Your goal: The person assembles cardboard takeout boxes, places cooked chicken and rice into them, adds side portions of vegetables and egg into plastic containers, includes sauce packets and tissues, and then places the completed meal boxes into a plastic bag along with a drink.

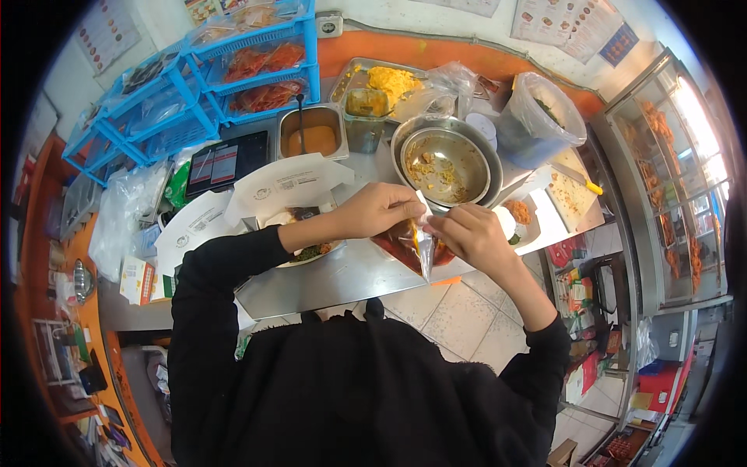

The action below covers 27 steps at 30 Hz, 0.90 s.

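Note:
Both hands meet above the front edge of the steel counter point(327, 289). My left hand point(382, 210) pinches the top of a clear plastic bag of dark red-brown sauce point(398, 245), near an upright white strip point(422, 201). My right hand point(475, 236) grips the bag's upper right side with bent fingers. Below the hands, the bag tapers to a glossy corner. Under my left forearm, an open paper food box point(289, 184) holds food with chopped greens, partly hidden. Beyond my right hand, another paper box point(534, 233) contains a fried piece point(517, 212), a white round item and greens.
Nested steel bowls point(496, 175) with food scraps stand behind the hands. Nearby are a steel sauce pan point(286, 154), a tablet point(257, 154), a lined bucket point(525, 153) and a yellow-handled knife point(592, 187) on a cutting board. Blue racks point(312, 76) rise back left; a glass cabinet point(618, 128) stands right.

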Each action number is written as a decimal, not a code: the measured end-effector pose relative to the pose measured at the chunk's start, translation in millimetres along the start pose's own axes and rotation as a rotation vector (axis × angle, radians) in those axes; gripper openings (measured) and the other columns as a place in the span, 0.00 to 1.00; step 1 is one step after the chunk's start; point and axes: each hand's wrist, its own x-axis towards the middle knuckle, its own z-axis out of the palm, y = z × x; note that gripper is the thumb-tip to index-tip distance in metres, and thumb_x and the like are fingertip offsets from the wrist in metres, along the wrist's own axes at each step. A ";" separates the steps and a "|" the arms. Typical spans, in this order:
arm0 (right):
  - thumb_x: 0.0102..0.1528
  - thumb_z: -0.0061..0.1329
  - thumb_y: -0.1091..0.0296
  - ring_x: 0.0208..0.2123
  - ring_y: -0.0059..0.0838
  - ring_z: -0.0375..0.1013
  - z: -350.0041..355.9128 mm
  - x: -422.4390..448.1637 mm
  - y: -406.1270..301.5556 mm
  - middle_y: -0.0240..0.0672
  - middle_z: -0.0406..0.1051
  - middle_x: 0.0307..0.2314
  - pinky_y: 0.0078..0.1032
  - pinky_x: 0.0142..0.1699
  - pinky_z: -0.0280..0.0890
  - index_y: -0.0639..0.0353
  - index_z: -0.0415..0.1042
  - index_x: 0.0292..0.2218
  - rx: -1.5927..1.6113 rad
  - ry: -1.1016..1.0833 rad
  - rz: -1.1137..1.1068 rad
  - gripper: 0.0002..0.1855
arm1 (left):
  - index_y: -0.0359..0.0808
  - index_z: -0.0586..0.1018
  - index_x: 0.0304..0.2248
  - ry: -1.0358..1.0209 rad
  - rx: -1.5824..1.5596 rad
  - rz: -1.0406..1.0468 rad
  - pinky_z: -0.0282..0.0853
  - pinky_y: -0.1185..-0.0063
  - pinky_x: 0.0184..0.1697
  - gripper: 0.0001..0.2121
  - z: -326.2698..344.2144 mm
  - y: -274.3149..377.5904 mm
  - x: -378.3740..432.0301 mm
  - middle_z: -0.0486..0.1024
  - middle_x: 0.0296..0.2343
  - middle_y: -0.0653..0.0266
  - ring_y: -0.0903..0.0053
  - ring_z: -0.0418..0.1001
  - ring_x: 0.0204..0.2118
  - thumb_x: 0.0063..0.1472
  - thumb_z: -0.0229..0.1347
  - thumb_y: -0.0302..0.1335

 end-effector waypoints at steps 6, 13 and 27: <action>0.44 0.48 0.64 0.18 0.34 0.66 6.4 -8.7 -9.4 0.34 0.66 0.16 0.25 0.25 0.61 0.58 0.70 0.24 0.501 -0.266 0.408 0.08 | 0.33 0.74 0.24 -0.430 0.340 -0.036 0.62 0.79 0.25 0.14 -4.8 -5.5 4.4 0.71 0.17 0.61 0.75 0.69 0.20 0.46 0.53 0.38; 0.41 0.50 0.62 0.19 0.34 0.68 26.7 -25.1 -10.4 0.35 0.68 0.15 0.25 0.25 0.61 0.58 0.70 0.25 0.640 -0.477 0.537 0.10 | 0.36 0.75 0.23 -0.463 0.635 -0.031 0.64 0.75 0.25 0.11 9.6 -4.9 9.3 0.72 0.20 0.58 0.68 0.70 0.22 0.43 0.53 0.36; 0.45 0.44 0.71 0.21 0.33 0.66 9.8 -22.3 -20.0 0.35 0.64 0.16 0.27 0.24 0.60 0.60 0.64 0.25 0.526 -0.238 0.452 0.04 | 0.37 0.77 0.26 -0.577 0.434 -0.106 0.65 0.80 0.26 0.15 1.3 -11.0 18.9 0.74 0.20 0.63 0.76 0.71 0.21 0.43 0.55 0.41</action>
